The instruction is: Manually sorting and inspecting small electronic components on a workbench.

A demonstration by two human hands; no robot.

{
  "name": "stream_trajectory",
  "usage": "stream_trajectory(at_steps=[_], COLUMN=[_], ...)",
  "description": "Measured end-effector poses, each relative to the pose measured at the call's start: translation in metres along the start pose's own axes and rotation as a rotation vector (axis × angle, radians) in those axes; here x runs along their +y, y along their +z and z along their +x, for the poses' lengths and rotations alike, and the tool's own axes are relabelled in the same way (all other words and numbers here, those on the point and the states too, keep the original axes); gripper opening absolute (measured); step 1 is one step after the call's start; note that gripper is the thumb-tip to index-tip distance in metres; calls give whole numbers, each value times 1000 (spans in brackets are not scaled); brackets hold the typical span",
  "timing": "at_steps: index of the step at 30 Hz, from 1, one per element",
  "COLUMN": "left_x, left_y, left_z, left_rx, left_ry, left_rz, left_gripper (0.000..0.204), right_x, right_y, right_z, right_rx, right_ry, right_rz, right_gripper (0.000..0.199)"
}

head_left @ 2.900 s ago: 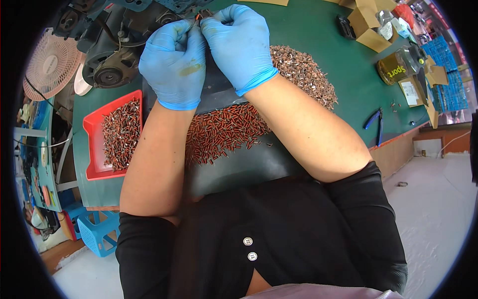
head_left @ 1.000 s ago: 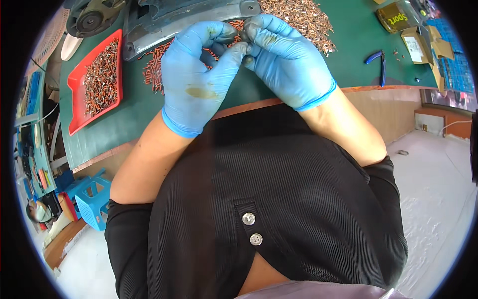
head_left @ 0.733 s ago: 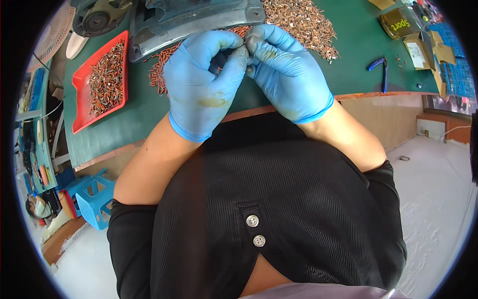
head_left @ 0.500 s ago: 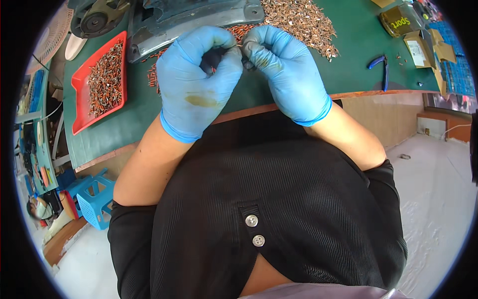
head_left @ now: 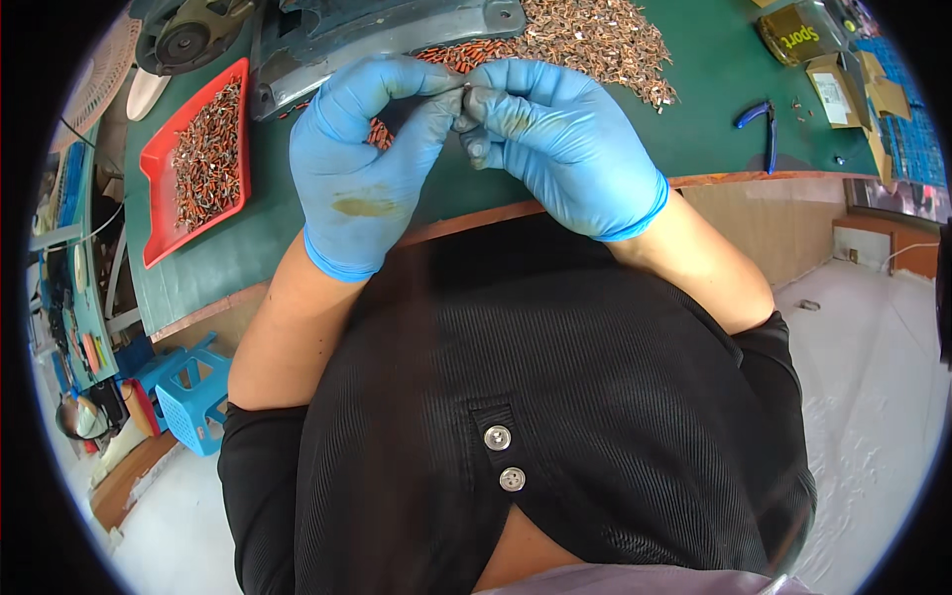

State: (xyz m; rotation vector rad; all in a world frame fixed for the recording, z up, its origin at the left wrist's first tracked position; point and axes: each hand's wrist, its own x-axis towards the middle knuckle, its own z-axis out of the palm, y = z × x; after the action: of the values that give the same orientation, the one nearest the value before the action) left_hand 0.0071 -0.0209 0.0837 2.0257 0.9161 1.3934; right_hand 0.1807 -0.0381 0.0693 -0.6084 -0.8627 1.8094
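Both of my hands wear light blue gloves with darkened fingertips, and they meet over the near part of the green table. My left hand [head_left: 372, 164] pinches thumb against forefinger, and a brownish stain marks its back. Opposite it, my right hand [head_left: 560, 139] is also closed in a pinch, fingertips touching those of the left. Whatever sits between the fingertips is too small and covered to make out. Just beyond them lie small orange-red pieces [head_left: 476, 52] with metal ends, and a large heap of coppery pieces [head_left: 600, 45] spreads to the right.
At the left stands a red tray [head_left: 151, 164] full of similar small pieces. A grey metal machine base [head_left: 382, 30] is at the back. Blue-handled pliers [head_left: 771, 139], torn cardboard [head_left: 833, 94] and a yellow-labelled container [head_left: 798, 38] lie right on the green table [head_left: 714, 129]. A blue stool [head_left: 193, 402] stands lower left.
My left hand has shifted slightly left, and the right hand has turned so that more of its lower fingers show. The thin coppery bit seen between the fingertips is now hidden.
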Motion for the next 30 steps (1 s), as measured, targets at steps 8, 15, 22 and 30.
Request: stream_trajectory(at_steps=[8,15,22,30], left_x=[5,-8,-31,-34], left_y=[-3,-21,-30,-20], left_z=[-5,-1,3,9], left_rx=[-44,-169,-396,-566], left_ry=[-77,-498,-227,40], left_rz=[127,-150,337,675], left_gripper=[11,11,10,10], right_x=[-4,2,22,22], right_y=[1,-19,-29,-31], right_z=[3,6,11,13], right_rx=[44,-34,134,186], right_ry=[-131,-473,-566,-563], right_rz=[-478,-1251,-1319,-1261], right_gripper=[13,9,8,13])
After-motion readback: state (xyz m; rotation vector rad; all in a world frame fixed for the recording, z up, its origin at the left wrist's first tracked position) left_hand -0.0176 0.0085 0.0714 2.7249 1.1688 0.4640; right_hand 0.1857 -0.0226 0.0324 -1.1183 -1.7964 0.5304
